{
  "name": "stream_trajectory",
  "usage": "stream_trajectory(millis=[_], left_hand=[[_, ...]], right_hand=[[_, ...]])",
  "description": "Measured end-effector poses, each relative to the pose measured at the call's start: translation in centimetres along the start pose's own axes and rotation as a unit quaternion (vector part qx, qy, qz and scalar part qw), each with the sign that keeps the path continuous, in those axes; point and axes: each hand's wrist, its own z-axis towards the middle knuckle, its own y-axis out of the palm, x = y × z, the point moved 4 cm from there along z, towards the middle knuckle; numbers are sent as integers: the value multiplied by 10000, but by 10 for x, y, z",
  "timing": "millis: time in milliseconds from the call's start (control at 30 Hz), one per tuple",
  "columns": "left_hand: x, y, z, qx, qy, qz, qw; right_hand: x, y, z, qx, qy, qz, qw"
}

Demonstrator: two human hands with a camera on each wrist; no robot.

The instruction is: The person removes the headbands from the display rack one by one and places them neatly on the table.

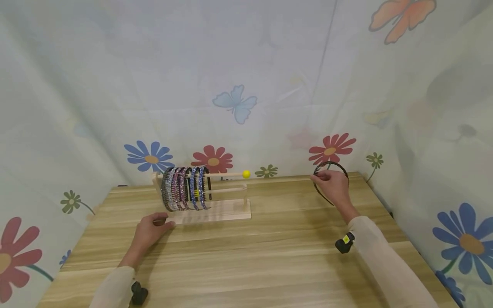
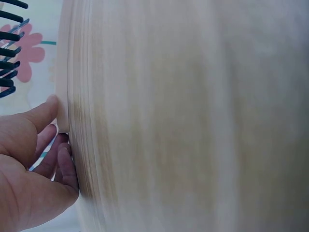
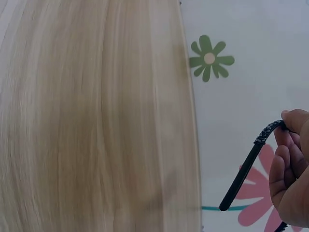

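Observation:
On the right, my right hand (image 1: 336,188) pinches a black headband (image 1: 330,162) between thumb and fingers and holds it above the table. The right wrist view shows a dark glittery band with a smooth black end (image 3: 240,179). My left hand (image 1: 149,232) grips the left end of a wooden headband rack (image 1: 227,214), thumb on its base board (image 2: 63,63) and fingers curled at the end. Several glittery headbands (image 1: 182,188), silver, pink, purple and blue, hang at the left part of the rack. A yellow ball (image 1: 246,174) tips its upper rod.
The wood-grain table (image 1: 239,265) stands against a pale curtain (image 1: 192,64) printed with flowers and butterflies. A small black camera sits on each wrist, the left one (image 1: 139,293) low near the table's front.

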Motion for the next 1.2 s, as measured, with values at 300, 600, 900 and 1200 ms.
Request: stream_trajectory(millis=[300, 600, 900, 1200], left_hand=[[3, -1, -2, -7, -44, 17, 10000], [2, 0, -2, -11, -5, 5, 10000], [4, -1, -2, -26, -45, 3, 10000], [5, -1, -2, -24, -89, 0, 10000]], right_hand=[[26, -6, 7, 45, -88, -432, 9990], [43, -16, 10, 21, 131, -988, 9950], [63, -19, 11, 115, 125, -1007, 9948], [81, -18, 10, -70, 275, -1165, 9928]])
